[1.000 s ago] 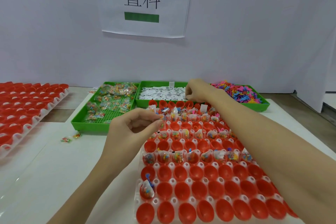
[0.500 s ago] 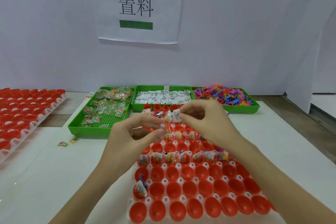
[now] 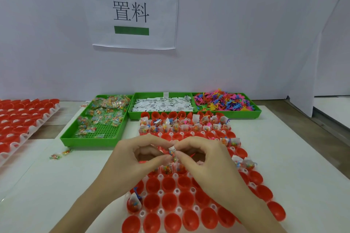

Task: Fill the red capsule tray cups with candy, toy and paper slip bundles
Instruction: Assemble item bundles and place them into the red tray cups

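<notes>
The red capsule tray (image 3: pixel 197 219) lies in front of me, its far rows holding bundles and its near rows mostly bare red cups. One filled cup (image 3: pixel 134 202) sits at the near left. My left hand (image 3: pixel 130 162) and my right hand (image 3: pixel 206 164) meet above the tray's middle. Both pinch one small bundle (image 3: pixel 173 154) of a candy bag and a white paper slip between their fingertips. A pink toy piece pokes out under my right fingers.
Three green bins stand behind the tray: candy bags (image 3: pixel 98 119), paper slips (image 3: pixel 162 104), coloured toys (image 3: pixel 225 101). Another tray of red cups (image 3: pixel 20 119) lies at the far left. Two loose candy bags (image 3: pixel 60 154) lie on the white table.
My right hand came back from the paper slip bin with a slip and joined my left hand. Both hands then lowered toward the tray's middle.
</notes>
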Demonstrator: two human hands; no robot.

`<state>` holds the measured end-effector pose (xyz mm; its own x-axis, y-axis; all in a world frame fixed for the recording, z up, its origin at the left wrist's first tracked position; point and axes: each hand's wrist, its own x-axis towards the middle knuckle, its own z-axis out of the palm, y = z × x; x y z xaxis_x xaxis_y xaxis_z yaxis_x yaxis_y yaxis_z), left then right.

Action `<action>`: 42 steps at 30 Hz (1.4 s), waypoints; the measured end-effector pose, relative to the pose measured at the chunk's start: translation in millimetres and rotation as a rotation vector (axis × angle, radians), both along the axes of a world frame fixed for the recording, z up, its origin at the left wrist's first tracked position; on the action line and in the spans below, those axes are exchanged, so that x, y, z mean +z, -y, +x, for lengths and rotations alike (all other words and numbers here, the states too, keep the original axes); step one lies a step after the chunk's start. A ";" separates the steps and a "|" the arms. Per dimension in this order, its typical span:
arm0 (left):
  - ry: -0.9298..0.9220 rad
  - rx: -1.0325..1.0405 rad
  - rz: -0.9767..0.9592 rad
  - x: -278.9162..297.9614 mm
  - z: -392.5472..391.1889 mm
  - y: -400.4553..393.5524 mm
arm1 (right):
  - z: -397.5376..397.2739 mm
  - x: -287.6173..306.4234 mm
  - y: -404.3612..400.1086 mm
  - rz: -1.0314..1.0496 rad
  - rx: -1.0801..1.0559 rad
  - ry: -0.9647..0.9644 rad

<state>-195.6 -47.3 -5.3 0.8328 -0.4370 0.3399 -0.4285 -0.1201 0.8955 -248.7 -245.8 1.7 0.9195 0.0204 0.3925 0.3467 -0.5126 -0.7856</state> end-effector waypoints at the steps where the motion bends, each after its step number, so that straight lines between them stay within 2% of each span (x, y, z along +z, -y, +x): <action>1: 0.003 0.008 -0.002 -0.4 -0.5 0.3 | -0.7 -0.6 -0.9 -0.003 -0.011 0.016; 6: 0.035 0.074 -0.037 0.8 -2.4 4.6 | -3.3 -2.0 -5.5 0.044 -0.074 0.058; 11: -0.048 0.079 -0.113 -0.2 -2.2 5.7 | -3.5 -0.1 -4.3 0.178 -0.036 -0.031; 17: -0.041 0.091 -0.081 -3.7 -0.1 4.9 | 1.4 2.3 6.1 0.109 -0.016 -0.080; 32: 0.006 0.070 -0.047 -5.8 -0.7 5.0 | 36.5 15.9 75.3 0.063 -0.334 -0.011; 37: 0.019 0.067 -0.050 -8.6 -0.4 6.8 | 76.4 28.2 98.1 -0.099 -0.408 -0.054; 42: 0.015 0.074 -0.049 -11.3 1.6 7.1 | 136.1 23.4 127.7 -0.423 -0.456 -0.095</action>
